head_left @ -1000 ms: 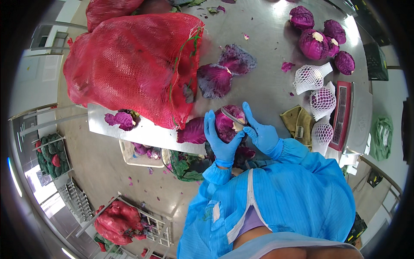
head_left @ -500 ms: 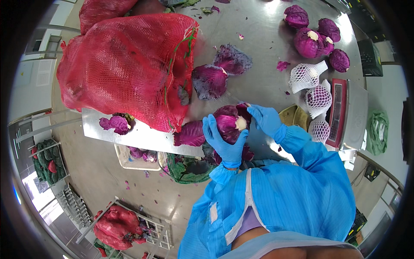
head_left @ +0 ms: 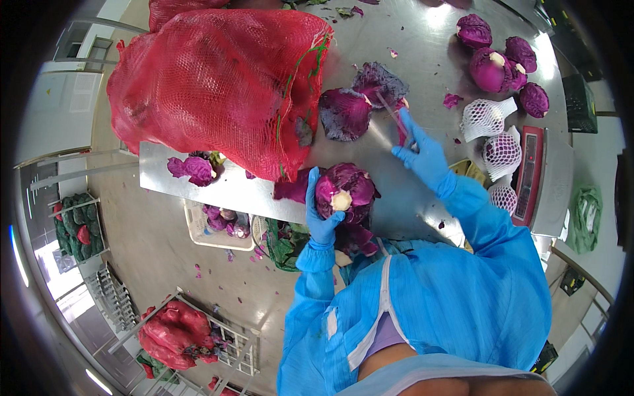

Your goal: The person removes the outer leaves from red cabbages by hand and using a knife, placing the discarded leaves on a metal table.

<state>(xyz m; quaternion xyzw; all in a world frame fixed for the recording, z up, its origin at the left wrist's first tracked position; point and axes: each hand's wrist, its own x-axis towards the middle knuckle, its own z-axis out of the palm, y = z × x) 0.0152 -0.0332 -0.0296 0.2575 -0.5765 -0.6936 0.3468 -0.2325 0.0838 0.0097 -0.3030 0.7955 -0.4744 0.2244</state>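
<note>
A red cabbage (head_left: 349,191) with its pale cut stem facing me rests in my left hand (head_left: 321,221), blue-gloved, thumb near the stem and fingers along its left side. Farther right and forward, my right hand (head_left: 424,160), also gloved, is closed on a thin-bladed knife (head_left: 388,109) that points away to the left. A purple piece of leaf (head_left: 401,129) shows by its fingers. Beyond the knife lie loose outer cabbage leaves (head_left: 347,113) on the metal table (head_left: 422,72). Another leaf (head_left: 290,189) is left of the held cabbage.
A large red mesh sack (head_left: 218,92) fills the table's left. Bare cabbages (head_left: 489,69) stand at the far right, above net-wrapped cabbages (head_left: 502,155) and a red-fronted scale (head_left: 528,175). Below the table edge are a white basket (head_left: 198,231) and a green mesh bag (head_left: 281,254).
My right hand has moved away from the cabbage, forward and right, with the knife and a leaf piece. The cabbage has turned in my left hand, its stem now facing more toward me.
</note>
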